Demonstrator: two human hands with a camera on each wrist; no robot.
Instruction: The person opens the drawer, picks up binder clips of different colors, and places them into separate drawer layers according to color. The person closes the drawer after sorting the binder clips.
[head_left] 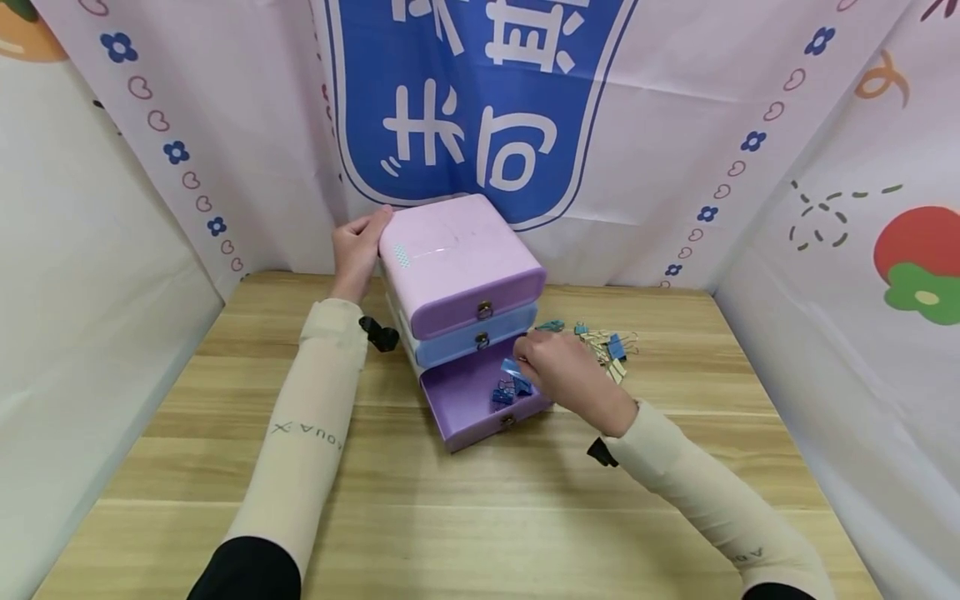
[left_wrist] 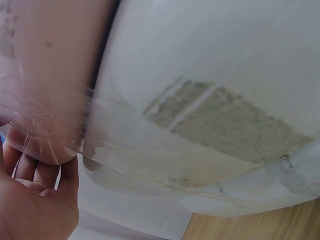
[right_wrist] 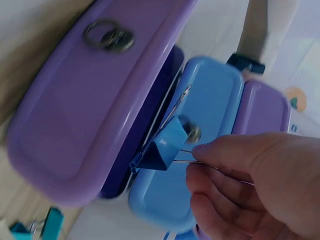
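Observation:
A small drawer box with a pink top stands near the back of the table. Its purple bottom drawer is pulled out, with blue binder clips inside. My left hand holds the box at its rear left corner; the fingers bend behind it in the left wrist view. Over the open drawer, my right hand pinches a blue binder clip by a wire handle between thumb and fingers. The blue middle drawer and purple top drawer are closed.
A loose pile of gold, teal and blue binder clips lies right of the box, partly behind my right hand. A printed cloth hangs behind the wooden table, and pale sheets line both sides.

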